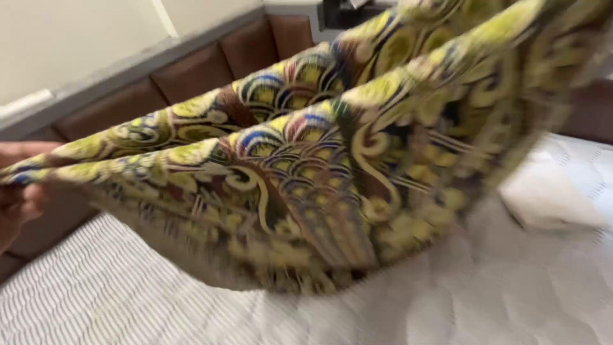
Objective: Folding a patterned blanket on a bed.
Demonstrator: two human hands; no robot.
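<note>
A large patterned cloth [332,166], yellow-green with blue, brown and white swirls, is stretched in the air above a bed. My left hand [16,191] grips its left edge at the far left of the view, fingers closed on the fabric. The cloth rises toward the upper right and runs out of the frame there. My right hand is not visible; it lies beyond the top right edge or behind the cloth. The cloth's lower fold hangs just above the mattress [479,300] and is blurred.
The white quilted mattress fills the lower right, with a grey striped area [96,300] at the lower left. A white pillow [555,191] lies at the right. A brown padded headboard [191,70] runs along the back under a pale wall.
</note>
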